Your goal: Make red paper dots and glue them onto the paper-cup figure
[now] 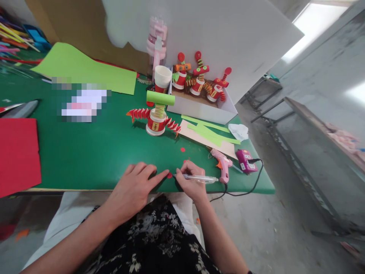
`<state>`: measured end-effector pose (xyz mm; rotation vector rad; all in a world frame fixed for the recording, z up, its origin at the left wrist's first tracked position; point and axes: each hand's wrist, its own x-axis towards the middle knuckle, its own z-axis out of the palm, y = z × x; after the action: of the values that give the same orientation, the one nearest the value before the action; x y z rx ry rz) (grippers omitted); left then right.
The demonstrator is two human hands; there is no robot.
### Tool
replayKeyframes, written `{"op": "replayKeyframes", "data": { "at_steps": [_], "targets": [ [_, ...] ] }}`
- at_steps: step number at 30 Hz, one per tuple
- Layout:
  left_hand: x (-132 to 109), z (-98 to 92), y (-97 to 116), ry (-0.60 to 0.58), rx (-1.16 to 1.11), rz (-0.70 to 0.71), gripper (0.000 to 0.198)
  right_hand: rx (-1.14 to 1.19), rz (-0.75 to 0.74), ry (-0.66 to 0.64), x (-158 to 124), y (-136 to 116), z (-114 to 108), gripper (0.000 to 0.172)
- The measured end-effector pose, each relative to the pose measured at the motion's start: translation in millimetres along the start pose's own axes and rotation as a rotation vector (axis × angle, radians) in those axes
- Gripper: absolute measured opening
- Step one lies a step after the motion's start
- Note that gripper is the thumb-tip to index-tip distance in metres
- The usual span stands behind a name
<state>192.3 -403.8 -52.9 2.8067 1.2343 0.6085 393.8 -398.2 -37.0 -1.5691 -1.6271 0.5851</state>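
Observation:
Near the front edge of the green table, a small red paper circle (169, 175) lies under the tip of my left forefinger. My left hand (137, 186) rests there with that finger stretched out and the others loosely bent. In my right hand (191, 179) is a clear-barrelled pen (202, 178), its tip at the circle's right side. Another red circle (183, 149) lies farther back. Behind my hands stands a paper-cup figure (156, 123) with folded red arms, a folded light neck and a green paper roll (160, 98) on top.
A white box (199, 110) holds three similar figures. Stacked paper cups (163, 76) and a pink bottle (156, 45) stand beside it. Right are a pink glue gun (224, 163), its cord, a purple power box (245, 161) and green paper strips (207, 134). Red paper (19, 156) lies left.

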Motion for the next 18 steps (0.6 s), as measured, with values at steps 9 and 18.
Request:
{"op": "replayKeyframes", "data": {
  "at_steps": [9, 18],
  "targets": [
    [4.7, 5.5, -1.9, -0.04, 0.019, -0.004, 0.057, 0.027, 0.012, 0.007, -0.2, -1.0, -1.5, 0.025],
    [5.3, 0.3, -0.9, -0.14, 0.021, -0.021, 0.055, 0.043, -0.022, 0.012, 0.0, 1.1, 0.3, 0.025]
  ]
}}
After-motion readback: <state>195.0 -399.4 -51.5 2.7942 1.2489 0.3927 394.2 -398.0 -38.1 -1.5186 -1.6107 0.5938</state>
